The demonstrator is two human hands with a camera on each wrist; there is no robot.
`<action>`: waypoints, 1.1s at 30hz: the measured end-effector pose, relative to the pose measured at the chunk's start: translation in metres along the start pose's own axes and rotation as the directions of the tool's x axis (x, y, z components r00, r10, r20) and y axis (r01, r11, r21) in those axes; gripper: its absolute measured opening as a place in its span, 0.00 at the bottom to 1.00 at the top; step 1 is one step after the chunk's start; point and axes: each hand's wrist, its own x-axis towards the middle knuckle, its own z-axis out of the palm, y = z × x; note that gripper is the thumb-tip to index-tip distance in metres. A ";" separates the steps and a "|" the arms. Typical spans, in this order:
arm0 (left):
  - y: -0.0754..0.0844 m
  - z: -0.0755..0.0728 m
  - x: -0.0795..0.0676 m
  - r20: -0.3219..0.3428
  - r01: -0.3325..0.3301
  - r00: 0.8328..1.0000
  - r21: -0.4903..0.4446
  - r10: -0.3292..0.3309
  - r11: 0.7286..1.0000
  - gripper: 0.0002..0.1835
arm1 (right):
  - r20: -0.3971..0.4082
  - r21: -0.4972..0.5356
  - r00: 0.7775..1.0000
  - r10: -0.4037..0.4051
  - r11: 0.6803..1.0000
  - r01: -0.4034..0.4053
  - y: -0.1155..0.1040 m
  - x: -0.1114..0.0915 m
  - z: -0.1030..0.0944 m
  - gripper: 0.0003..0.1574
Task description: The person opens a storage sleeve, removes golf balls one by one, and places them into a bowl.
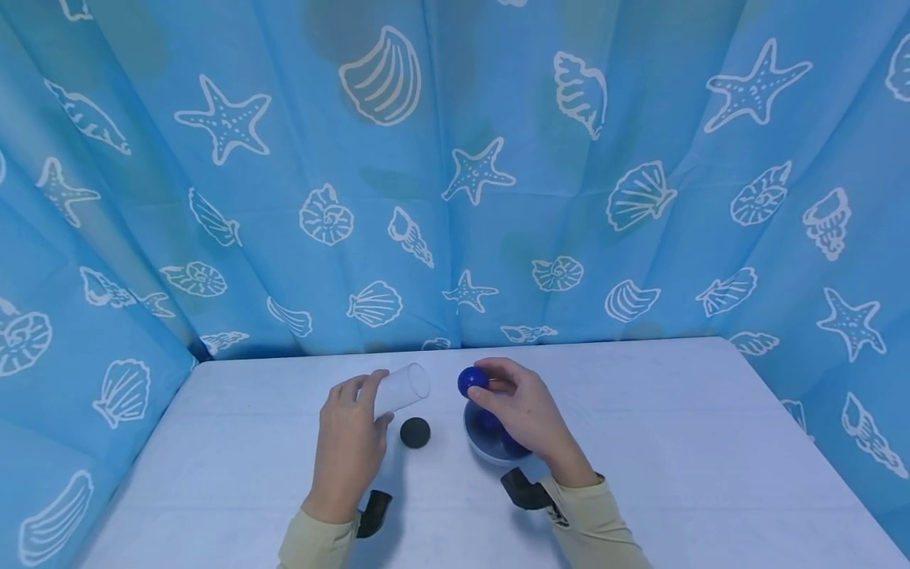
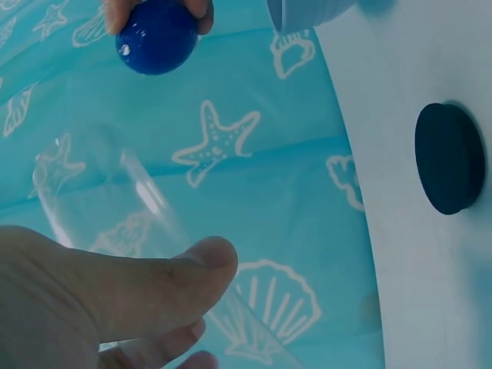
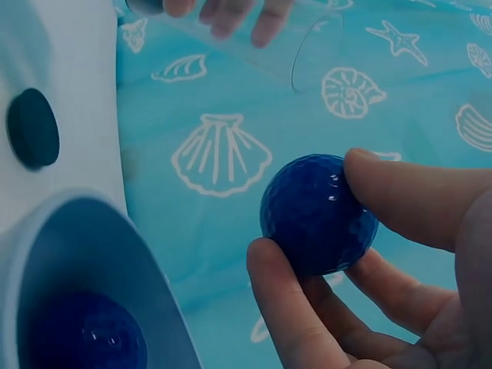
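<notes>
My left hand (image 1: 351,435) grips a clear, see-through cylinder (image 1: 404,389), tilted with its round mouth toward the right. Between the thumb and fingers of my right hand (image 1: 522,407) is a dark blue golf ball (image 3: 317,215), its dimples plain in the right wrist view. The ball is apart from the cylinder's mouth, to its right. Below my right hand stands a bowl (image 1: 490,458), partly hidden by that hand. Inside it lies at least one more blue ball (image 3: 88,338). A round black lid-like disc (image 1: 415,432) lies on the table between the cylinder and the bowl.
A white cloth covers the table (image 1: 682,442). Behind it and along both sides hangs a blue curtain (image 1: 498,237) printed with white shells and starfish. Dark camera mounts (image 1: 526,490) stick out from both wrists.
</notes>
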 end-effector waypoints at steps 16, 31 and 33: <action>-0.003 0.002 0.000 0.028 0.055 0.998 -0.042 -0.054 0.998 0.35 | -0.005 -0.143 1.000 -0.001 0.990 0.000 0.004 0.001 -0.009 0.28; -0.007 0.007 0.002 0.029 0.129 0.991 -0.074 -0.128 0.989 0.34 | -0.008 -0.219 1.000 -0.016 0.976 0.014 0.008 0.003 -0.013 0.27; -0.007 0.007 0.002 0.025 0.130 0.991 -0.073 -0.128 0.989 0.34 | -0.009 -0.234 1.000 -0.016 0.972 0.013 0.008 0.003 -0.013 0.27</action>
